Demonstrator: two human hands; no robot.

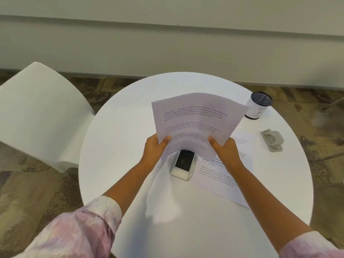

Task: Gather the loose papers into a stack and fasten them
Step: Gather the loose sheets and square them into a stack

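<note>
Bowed white printed sheets (pixel 195 123) pinched by left hand (pixel 155 148) and right hand (pixel 224 150); 1 printed sheet (pixel 223 175) left on round white worktop (pixel 121 146). Edges misaligned if stapled prematurely.

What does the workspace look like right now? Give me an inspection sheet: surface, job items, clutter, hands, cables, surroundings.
Surface: round white table, bare around the items.
Job's things: held papers lifted and bowed above the table; another printed sheet flat on the table; black-and-silver device, possibly a stapler, beneath the held papers.
Clutter: grey hole punch; white cylinder with black mesh top.
Grippers: left hand and right hand each grip the held papers' lower edge.
Cables: nothing seen.
Surroundings: white chair at left; patterned carpet; pale wall.
</note>
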